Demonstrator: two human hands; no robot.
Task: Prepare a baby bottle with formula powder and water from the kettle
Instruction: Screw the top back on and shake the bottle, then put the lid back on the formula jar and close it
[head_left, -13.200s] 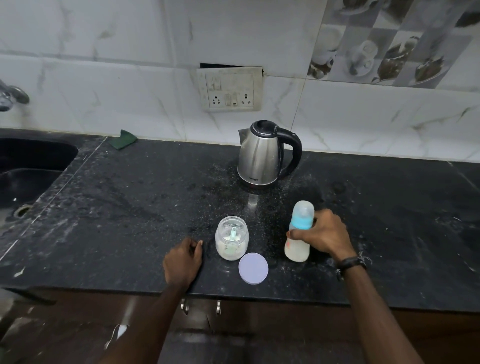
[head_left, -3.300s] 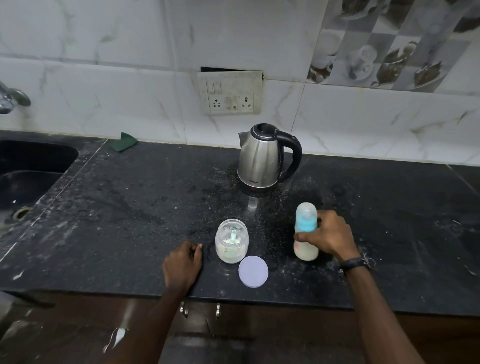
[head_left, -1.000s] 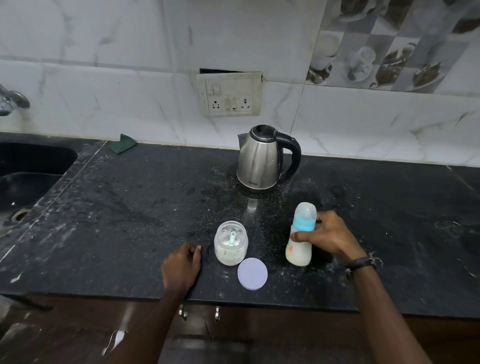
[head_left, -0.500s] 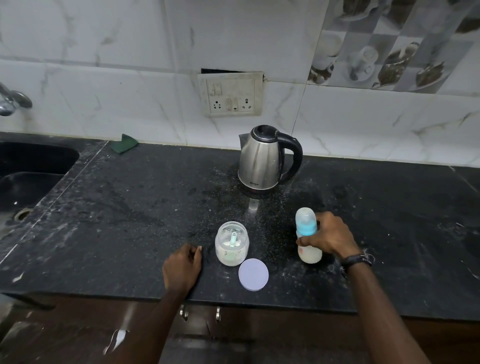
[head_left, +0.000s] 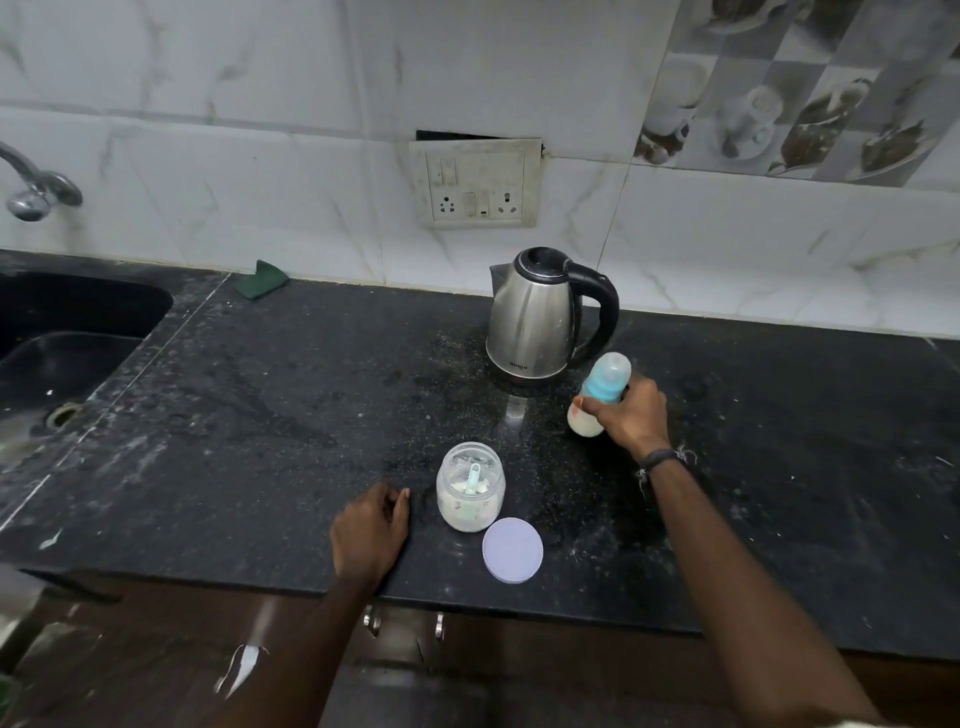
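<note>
Black speckled counter (head_left: 260, 415) runs from the sink (head_left: 62, 353) to a kettle (head_left: 535, 317), beside which the right hand (head_left: 634, 415) grips a tilted bottle (head_left: 602, 384), while the left hand (head_left: 369, 530) rests loosely curled near the open jar (head_left: 470, 488) and lid (head_left: 512, 550).

Right hand (head_left: 631, 415) curled in grip, arm outstretched; left hand (head_left: 370, 530) resting flat.
</note>
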